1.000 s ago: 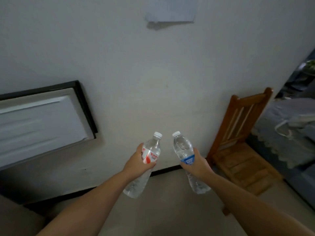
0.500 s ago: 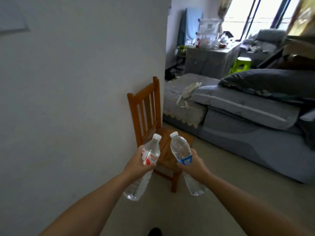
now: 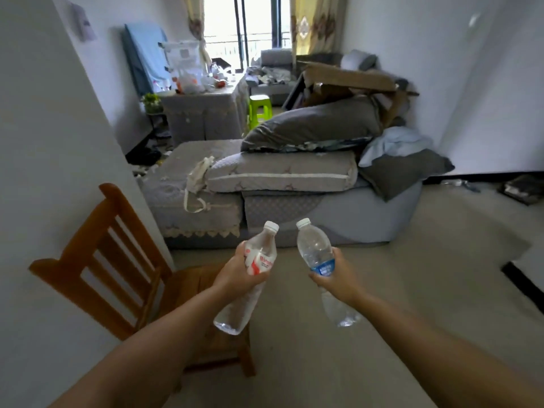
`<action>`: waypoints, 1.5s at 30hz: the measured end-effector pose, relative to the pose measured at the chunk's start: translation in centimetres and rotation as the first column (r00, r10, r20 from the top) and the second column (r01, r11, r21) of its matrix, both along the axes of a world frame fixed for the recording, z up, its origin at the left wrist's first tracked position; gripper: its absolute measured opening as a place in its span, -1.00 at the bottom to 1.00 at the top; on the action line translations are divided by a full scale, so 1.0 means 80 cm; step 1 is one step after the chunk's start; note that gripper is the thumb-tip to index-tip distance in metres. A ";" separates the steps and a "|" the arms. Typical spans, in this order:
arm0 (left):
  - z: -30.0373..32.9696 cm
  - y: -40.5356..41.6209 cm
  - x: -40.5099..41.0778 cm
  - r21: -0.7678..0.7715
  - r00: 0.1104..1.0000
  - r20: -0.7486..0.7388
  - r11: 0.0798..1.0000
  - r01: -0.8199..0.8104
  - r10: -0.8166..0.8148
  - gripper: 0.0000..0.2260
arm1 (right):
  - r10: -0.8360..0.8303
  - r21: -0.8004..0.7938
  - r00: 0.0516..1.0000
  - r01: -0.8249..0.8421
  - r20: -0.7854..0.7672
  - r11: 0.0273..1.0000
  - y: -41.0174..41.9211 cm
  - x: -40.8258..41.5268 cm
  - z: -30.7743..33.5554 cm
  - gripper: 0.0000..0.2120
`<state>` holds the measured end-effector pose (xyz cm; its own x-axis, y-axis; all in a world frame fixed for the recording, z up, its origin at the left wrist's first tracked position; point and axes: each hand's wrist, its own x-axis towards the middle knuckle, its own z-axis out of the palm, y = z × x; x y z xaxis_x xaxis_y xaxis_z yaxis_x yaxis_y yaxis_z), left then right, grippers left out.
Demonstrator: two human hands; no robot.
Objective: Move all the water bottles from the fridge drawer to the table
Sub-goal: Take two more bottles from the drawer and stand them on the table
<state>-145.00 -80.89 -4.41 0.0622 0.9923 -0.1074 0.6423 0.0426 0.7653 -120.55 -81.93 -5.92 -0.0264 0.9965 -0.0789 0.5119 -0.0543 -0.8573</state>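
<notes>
Bottles mid-carry: left hand (image 3: 238,275) is gripping the red-label bottle (image 3: 253,275) and right hand (image 3: 338,275) is gripping the blue-label bottle (image 3: 319,260), lower centre of frame. Next move is probably walking them to the cloth-covered table (image 3: 206,113), upper left, and setting both upright.

Clear bottle (image 3: 255,269) with red-and-white label and white cap; just right of it, clear bottle (image 3: 317,254) with blue label, white cap. Left of the bottles, orange-brown wooden chair (image 3: 117,260). Beyond them, grey quilted sofa (image 3: 294,195) with cream lace trim; farther back, lime-green stool (image 3: 259,108), yellow patterned curtains (image 3: 315,25).
</notes>
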 end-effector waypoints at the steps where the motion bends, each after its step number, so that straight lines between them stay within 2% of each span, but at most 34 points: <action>1: -0.003 0.015 0.010 -0.006 1.000 -0.005 1.000 0.026 -0.026 -0.23 | -0.042 -0.009 0.999 0.041 -0.011 0.999 0.001 0.011 -0.001 -0.42; 6: -0.026 0.076 0.082 -0.066 0.982 -0.043 0.982 0.180 -0.183 -0.18 | -0.213 -0.053 0.977 0.214 0.018 0.975 0.012 0.074 -0.012 -0.50; 10: -0.043 0.129 0.156 -0.083 0.935 -0.045 0.934 0.349 -0.353 -0.27 | -0.321 -0.094 0.947 0.322 0.024 0.942 0.034 0.132 -0.024 -0.62; 19: -0.021 0.285 0.386 -0.085 0.852 -0.080 0.856 0.511 -0.517 -0.19 | -0.481 -0.074 0.876 0.482 0.036 0.873 0.139 0.325 -0.004 -0.78; 22: -0.010 0.332 0.460 -0.072 0.863 -0.002 0.860 0.504 -0.506 -0.11 | -0.557 -0.042 0.830 0.557 0.020 0.829 0.166 0.393 0.009 -0.73; 26: -0.003 0.368 0.561 -0.045 0.821 0.031 0.820 0.571 -0.570 -0.27 | -0.650 -0.066 0.760 0.647 -0.026 0.759 0.181 0.479 0.012 -0.55; 34: -0.024 0.404 0.732 -0.047 0.665 0.024 0.663 0.747 -0.747 -0.29 | -0.793 -0.080 0.610 0.791 0.015 0.607 0.172 0.605 -0.010 -0.57; 38: -0.034 0.441 0.829 -0.094 0.544 0.028 0.539 0.837 -0.839 -0.24 | -0.848 -0.072 0.525 0.851 0.074 0.520 0.181 0.664 -0.019 -0.55; 41: -0.023 0.462 0.907 -0.086 0.450 0.065 0.444 0.892 -0.891 -0.30 | -0.887 -0.070 0.445 0.895 0.121 0.440 0.197 0.718 -0.017 -0.48; 45: -0.011 0.491 1.006 -0.087 0.344 0.103 0.336 0.938 -0.933 -0.28 | -0.940 -0.084 0.325 0.945 0.104 0.317 0.225 0.788 -0.008 -0.41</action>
<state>-64.54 -41.59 -5.29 0.9470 0.2619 -0.1863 0.2965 -0.4884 0.8207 -57.52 -63.92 -6.58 0.9291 0.3311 -0.1650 0.0756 -0.6065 -0.7915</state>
